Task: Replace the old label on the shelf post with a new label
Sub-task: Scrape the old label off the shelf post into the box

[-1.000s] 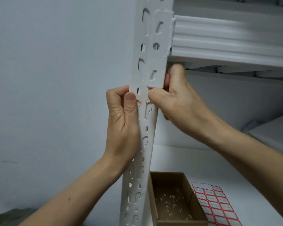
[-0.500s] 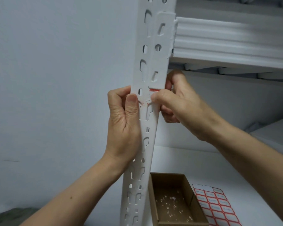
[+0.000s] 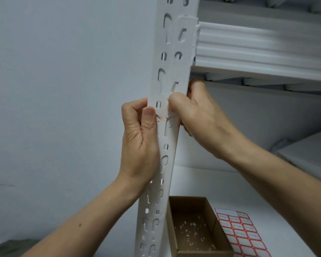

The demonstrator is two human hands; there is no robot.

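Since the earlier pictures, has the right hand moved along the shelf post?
Yes, slightly upward: the thumb of the right hand now sits closer to the slanted slot in the shelf post than half a second ago.

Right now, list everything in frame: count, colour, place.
shelf post: one, white, slotted, centre, running top to bottom
old label: torn remnant, red and white, on the post's front between the two thumbs
shelf beam: one, white, ribbed, upper right, joined to the post
lower shelf: one, white, bottom right
cardboard box: one, brown, open, on the lower shelf beside the post's foot
scraps: many, white, on the box floor
label sheet: one, red-bordered white labels, on the lower shelf right of the box
wall: one, grey, left
left hand: one, grips the post from its left, thumb on the front
right hand: one, grips the post's right edge, thumb by the label remnant
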